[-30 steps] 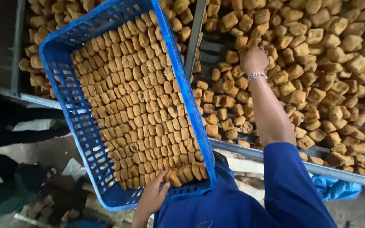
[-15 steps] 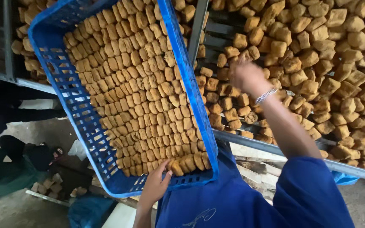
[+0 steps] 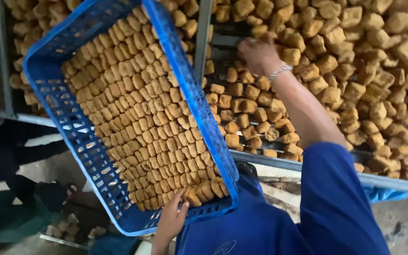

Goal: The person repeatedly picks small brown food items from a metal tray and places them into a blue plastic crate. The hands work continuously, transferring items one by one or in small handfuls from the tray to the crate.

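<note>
Head view: right hand (image 3: 259, 54) blurred over fried cubes (image 3: 355, 71), fingers unclear.

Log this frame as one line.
left hand: gripping blue crate near rim | crate: packed with fried tofu blocks | right hand: on loose blocks

Blue plastic crate (image 3: 86, 156) tilted, packed with neat rows of golden-brown cubes (image 3: 142, 113).

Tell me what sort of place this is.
Probably a food workshop making fried tofu-like cubes: a blue crate packed with rows of them, and loose golden-brown pieces heaped across a metal-framed rack.
</note>
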